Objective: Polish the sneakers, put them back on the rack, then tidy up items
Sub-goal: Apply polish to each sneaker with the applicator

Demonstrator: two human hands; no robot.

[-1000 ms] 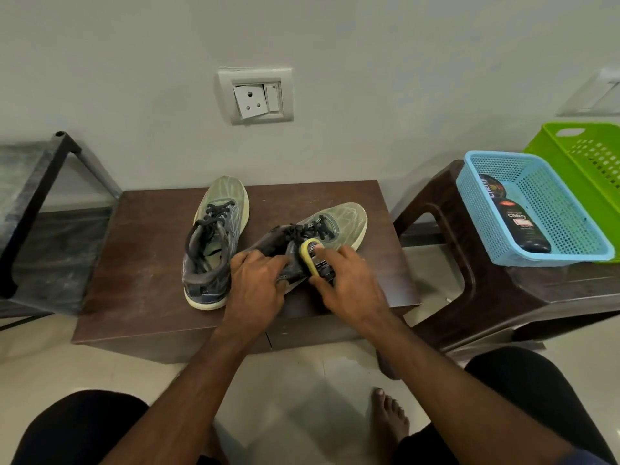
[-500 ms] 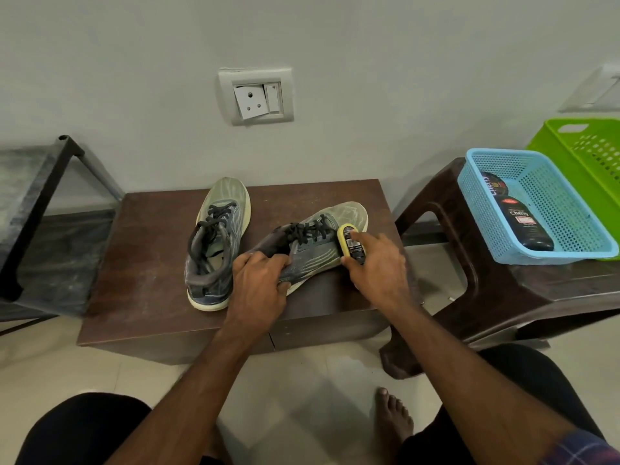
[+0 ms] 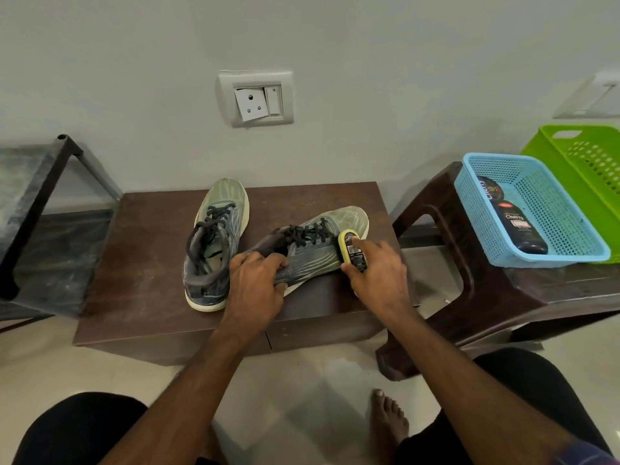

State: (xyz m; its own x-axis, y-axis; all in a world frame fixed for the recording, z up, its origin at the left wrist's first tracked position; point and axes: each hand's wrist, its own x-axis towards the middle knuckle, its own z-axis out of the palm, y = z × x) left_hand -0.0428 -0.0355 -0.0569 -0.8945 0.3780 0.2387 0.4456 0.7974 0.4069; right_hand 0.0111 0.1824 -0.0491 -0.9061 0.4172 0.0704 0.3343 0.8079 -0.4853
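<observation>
Polishing stroke in progress on right-hand sneaker (image 3: 312, 245), lying angled on brown low table (image 3: 141, 263), toe toward wall. Right hand (image 3: 379, 280) clamped round yellow-edged polish sponge applicator (image 3: 350, 246), pressed against outer forefoot side; slid forward from the lace area a second ago to near the toe now. Left hand (image 3: 258, 283) clenched on heel and collar, pinning shoe down, same spot as before. Second sneaker (image 3: 214, 243) upright just beside, untouched, laces tied. Black Cherry polish bottle (image 3: 521, 229) and round tin (image 3: 488, 191) lying in blue basket (image 3: 570, 243) on brown plastic stool (image 3: 446, 209), green basket (image 3: 604, 182) behind. Probably mid first step; racking and tidying not yet begun
</observation>
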